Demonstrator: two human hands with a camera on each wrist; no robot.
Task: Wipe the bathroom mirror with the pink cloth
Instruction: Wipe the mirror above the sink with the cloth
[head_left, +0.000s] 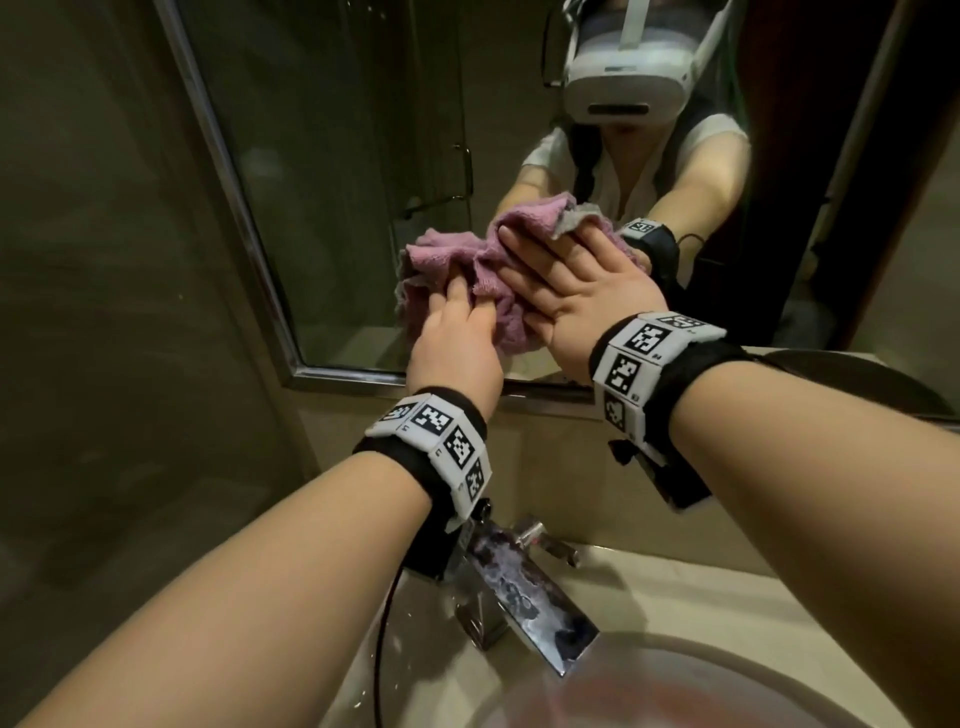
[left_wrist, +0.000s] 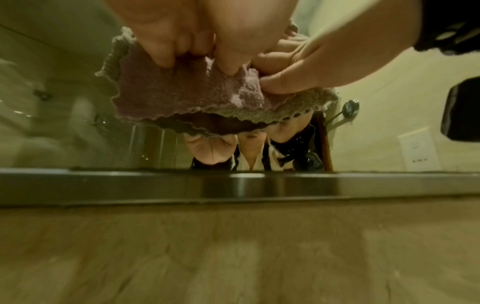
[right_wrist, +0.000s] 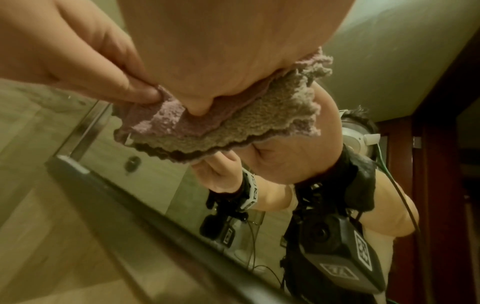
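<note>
No text can be read; the wristbands (head_left: 435, 441) carry only black-and-white square code markers.

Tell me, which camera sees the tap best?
The head view. It shows the whole tap above the sink, below the two arms. The left and right wrist views look at the pink cloth and mirror, so they miss the tap.

Bunched pink cloth (head_left: 457, 265) with grey underside, pressed against lower bathroom mirror (head_left: 332, 171) glass
</note>
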